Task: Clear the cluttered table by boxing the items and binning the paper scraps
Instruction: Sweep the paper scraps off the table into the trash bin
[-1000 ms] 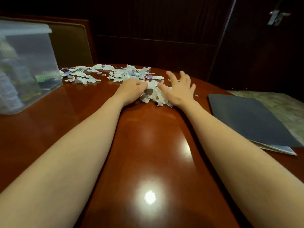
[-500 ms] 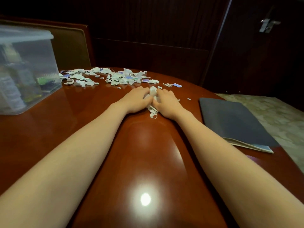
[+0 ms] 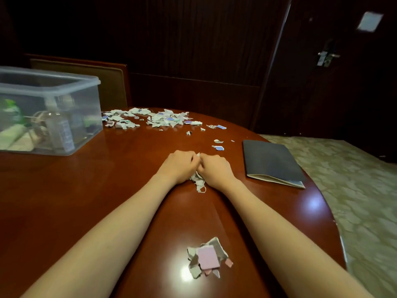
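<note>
My left hand (image 3: 179, 166) and my right hand (image 3: 214, 169) are pressed together on the wooden table (image 3: 64, 201), fingers curled round a bunch of paper scraps (image 3: 198, 182) that spills out below them. A wide scatter of torn paper (image 3: 159, 119) lies at the table's far edge, with loose bits (image 3: 218, 145) between it and my hands. A small pile of pink and grey scraps (image 3: 207, 258) lies near me between my forearms. The clear plastic box (image 3: 49, 110) at the left holds a bottle and other items.
A dark folder (image 3: 272, 162) lies flat on the table's right side, near the rounded edge. A chair back (image 3: 86, 82) stands behind the box. Patterned floor (image 3: 354, 190) lies to the right, and a dark door with a metal handle (image 3: 326, 58) stands beyond it.
My hands closed round a bunch of scraps and dragged it toward me, away from the far scatter. The view tilted down, bringing the near pile of pink scraps into sight.
</note>
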Demonstrator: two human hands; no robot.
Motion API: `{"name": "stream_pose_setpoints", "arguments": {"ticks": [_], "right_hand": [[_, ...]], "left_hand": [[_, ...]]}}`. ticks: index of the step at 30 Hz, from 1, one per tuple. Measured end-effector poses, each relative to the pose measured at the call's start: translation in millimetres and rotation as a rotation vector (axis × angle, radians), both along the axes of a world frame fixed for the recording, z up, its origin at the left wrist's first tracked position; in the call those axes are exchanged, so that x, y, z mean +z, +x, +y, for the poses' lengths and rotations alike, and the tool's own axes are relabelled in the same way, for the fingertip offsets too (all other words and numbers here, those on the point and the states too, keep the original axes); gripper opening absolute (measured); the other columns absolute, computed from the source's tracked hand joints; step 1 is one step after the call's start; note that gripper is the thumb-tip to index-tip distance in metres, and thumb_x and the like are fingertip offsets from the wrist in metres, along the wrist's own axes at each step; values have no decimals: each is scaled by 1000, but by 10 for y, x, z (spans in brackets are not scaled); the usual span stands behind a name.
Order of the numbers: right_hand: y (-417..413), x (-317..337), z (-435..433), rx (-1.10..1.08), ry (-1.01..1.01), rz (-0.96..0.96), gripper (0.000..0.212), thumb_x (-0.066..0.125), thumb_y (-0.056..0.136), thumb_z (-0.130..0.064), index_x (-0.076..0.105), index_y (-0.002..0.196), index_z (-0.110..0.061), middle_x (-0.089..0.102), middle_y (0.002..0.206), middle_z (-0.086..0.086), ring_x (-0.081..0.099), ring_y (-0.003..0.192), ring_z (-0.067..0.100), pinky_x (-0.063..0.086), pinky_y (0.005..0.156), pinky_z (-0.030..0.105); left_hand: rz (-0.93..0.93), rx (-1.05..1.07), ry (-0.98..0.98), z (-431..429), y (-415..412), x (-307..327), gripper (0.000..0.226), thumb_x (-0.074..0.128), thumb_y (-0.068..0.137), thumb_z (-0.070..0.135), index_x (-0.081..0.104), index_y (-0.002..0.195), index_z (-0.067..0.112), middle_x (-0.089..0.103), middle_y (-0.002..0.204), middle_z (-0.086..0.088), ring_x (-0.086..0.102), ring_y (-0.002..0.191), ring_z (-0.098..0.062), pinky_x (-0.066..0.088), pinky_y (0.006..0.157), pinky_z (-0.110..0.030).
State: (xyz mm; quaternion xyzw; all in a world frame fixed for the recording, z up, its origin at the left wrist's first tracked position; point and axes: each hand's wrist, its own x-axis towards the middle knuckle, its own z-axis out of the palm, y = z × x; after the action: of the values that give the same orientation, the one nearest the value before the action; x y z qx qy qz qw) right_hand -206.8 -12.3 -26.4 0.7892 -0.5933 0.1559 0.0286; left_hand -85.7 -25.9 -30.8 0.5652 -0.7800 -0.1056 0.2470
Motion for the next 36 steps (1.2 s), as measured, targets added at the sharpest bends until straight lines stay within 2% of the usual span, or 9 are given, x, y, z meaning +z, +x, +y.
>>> {"name": "stream_pose_setpoints", "arguments": {"ticks": [3,7,9,15,19,21,25,33,36], "right_hand": [[3,4,272,9,-8,-19,33,33,100,-29,59,108,-11,68,99,11,63,89,30,40,69,30],[-1,1,588,22,12,-70,35,30,101,-33,57,109,-12,68,100,10,62,90,30,36,66,29],[-10,3,716,7,27,-134,36,29,101,-32,57,105,-9,68,98,11,62,89,30,35,65,30],[-76,13,996,-55,47,-320,31,31,99,-22,56,104,-6,65,94,14,59,86,32,39,68,35],[-120,24,1111,-85,44,-498,25,33,97,-18,47,78,-12,53,71,4,48,69,22,34,64,32],[-150,68,1149,-96,34,-570,32,33,97,-15,39,65,-17,42,63,-2,39,60,13,29,59,29],[-226,176,1169,-129,12,-698,39,32,99,-15,37,61,-20,38,61,-2,35,58,8,28,56,24],[-377,354,1212,-262,-54,-741,44,28,101,-18,38,58,-17,38,59,0,37,57,8,25,52,22],[-467,376,1235,-326,-53,-716,40,29,100,-17,42,63,-14,39,61,-2,39,60,10,26,51,20]], "left_hand": [[-1,2,-27,276,16,5,45,31,98,29,35,54,20,53,71,-12,52,73,-33,40,69,-34],[28,-24,-46,569,58,4,53,28,100,36,38,50,19,49,62,-7,54,70,-31,42,67,-33],[62,-25,-36,688,83,12,56,28,100,37,41,50,17,45,56,-4,51,64,-27,38,63,-34],[153,17,-61,1036,111,43,54,36,99,31,33,47,18,35,49,-1,37,53,-20,25,54,-32],[232,50,-39,1135,160,93,52,40,98,28,31,49,14,30,50,0,28,48,-15,21,49,-30],[283,51,-41,1167,180,170,52,40,98,26,33,48,14,31,49,0,28,47,-13,22,49,-26],[355,59,-92,1194,189,413,53,40,99,24,36,47,14,33,47,0,28,44,-11,22,47,-21],[424,88,-151,1185,64,640,54,38,98,24,36,46,11,35,47,-3,30,45,-14,26,50,-25],[454,98,-149,1181,27,687,54,36,99,24,37,47,11,35,49,-3,30,46,-13,25,50,-24]]}}
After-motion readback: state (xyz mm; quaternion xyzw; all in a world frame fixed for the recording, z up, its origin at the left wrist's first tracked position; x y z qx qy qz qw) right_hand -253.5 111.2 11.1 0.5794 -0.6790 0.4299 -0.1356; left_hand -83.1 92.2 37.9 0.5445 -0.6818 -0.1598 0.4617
